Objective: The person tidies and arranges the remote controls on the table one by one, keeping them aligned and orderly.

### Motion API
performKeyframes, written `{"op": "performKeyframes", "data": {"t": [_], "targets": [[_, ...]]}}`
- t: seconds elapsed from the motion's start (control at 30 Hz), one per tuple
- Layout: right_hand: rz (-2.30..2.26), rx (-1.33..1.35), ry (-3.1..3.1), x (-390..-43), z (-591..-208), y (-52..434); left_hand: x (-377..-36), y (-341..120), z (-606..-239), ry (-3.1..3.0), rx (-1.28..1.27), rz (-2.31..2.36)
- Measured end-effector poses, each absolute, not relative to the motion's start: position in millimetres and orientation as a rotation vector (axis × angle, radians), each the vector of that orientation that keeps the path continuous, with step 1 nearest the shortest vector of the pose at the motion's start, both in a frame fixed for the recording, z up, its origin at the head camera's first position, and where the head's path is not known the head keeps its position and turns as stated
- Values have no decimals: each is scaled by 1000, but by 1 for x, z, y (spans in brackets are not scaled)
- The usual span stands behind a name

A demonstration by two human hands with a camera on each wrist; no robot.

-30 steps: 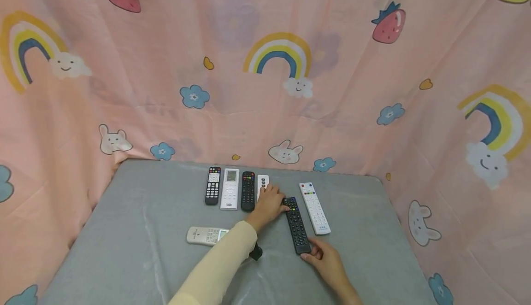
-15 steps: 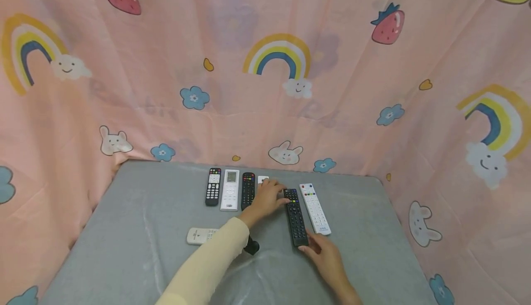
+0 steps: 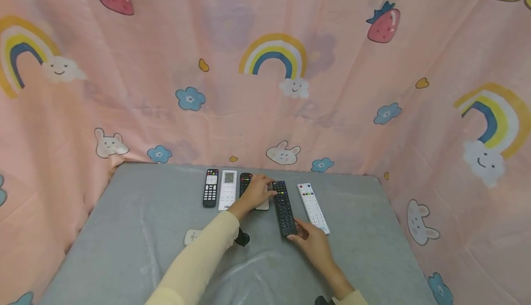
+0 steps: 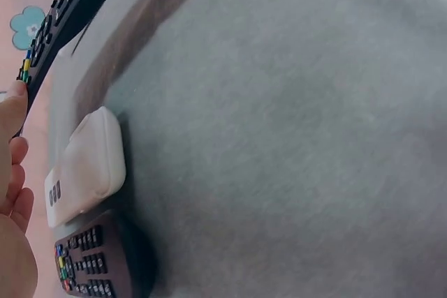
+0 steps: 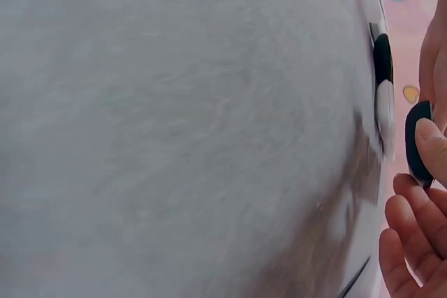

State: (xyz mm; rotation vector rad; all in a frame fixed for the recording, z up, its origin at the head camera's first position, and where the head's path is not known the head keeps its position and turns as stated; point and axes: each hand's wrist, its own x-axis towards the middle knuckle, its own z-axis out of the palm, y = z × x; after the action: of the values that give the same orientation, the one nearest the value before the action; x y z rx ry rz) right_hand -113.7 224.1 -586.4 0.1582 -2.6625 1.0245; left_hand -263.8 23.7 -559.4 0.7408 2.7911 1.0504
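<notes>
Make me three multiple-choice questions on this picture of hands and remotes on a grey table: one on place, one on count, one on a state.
1. Where does the long black remote lie?
A. between the small white remote and the long white remote
B. left of every other remote
C. on the pink curtain

2. How many remotes lie on the grey table?
A. three
B. seven
C. ten

3. How does the right hand meet the long black remote?
A. it lifts it high in the air
B. its fingertips touch the near end as the remote lies flat
C. it is far from it

Answers: 1 A, white remotes flank it on each side. 2 B, six in the back row and one partly hidden under the left sleeve. 3 B, fingertips at the near end, with the left hand at the far end.
</notes>
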Motion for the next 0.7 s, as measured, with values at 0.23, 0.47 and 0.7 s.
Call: {"op": "performKeyframes", "data": {"t": [0.23, 0.47, 0.7], "targets": [[1068, 83, -2739, -126, -582, 214, -270, 23, -551, 2823, 693, 965], [1043, 71, -2766, -134, -579, 207, -277, 24, -552, 2811, 673, 1013], [1021, 57, -2765, -143, -580, 203, -285, 29, -548, 2808, 606, 983]]}}
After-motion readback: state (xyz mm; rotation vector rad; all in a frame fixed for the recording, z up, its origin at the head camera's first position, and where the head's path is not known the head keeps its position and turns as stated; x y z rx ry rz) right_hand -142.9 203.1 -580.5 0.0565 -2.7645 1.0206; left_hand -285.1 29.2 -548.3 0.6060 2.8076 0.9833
